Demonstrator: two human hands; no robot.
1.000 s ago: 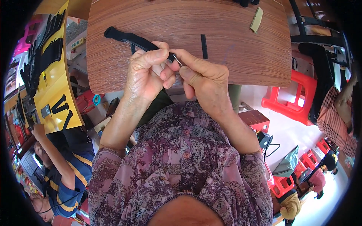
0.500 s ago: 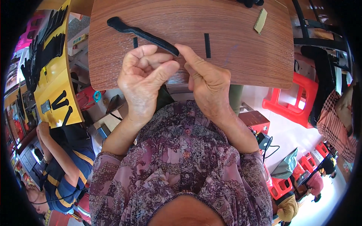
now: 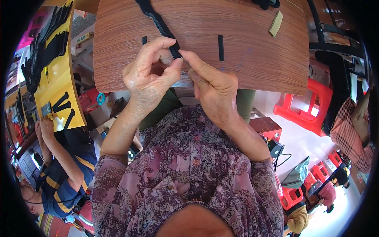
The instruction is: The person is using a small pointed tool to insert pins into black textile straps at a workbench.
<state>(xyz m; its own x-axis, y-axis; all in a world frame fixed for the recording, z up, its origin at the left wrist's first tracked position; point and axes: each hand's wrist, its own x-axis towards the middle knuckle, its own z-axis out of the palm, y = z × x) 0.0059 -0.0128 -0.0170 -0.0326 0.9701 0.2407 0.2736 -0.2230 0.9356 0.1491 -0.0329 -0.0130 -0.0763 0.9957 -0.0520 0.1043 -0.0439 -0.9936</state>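
A long black fabric strap (image 3: pixel 161 24) runs from the far edge of the view down to my fingers. My left hand (image 3: pixel 147 75) pinches its near end between thumb and forefinger, the other fingers curled. Right beside that end, my right hand (image 3: pixel 218 87) is closed, thumb and forefinger together. A thin needle-like line (image 3: pixel 186 61) shows between the two hands' fingertips; it is too fine to name surely. Both hands hover over the near edge of the brown wooden table (image 3: pixel 260 67).
Two short black strips (image 3: pixel 221 47) lie on the table, one partly behind my left hand. A yellowish flat piece (image 3: pixel 276 23) and dark items (image 3: pixel 266 4) sit farther right. A yellow table (image 3: pixel 55 85) with black straps stands left beside a co-worker (image 3: pixel 65 170). A red stool (image 3: pixel 306 106) is on the right.
The strap has swung more upright, its far end moving away and to the right. My left hand has shifted slightly left; my right fingertips are lower, near the strap's end.
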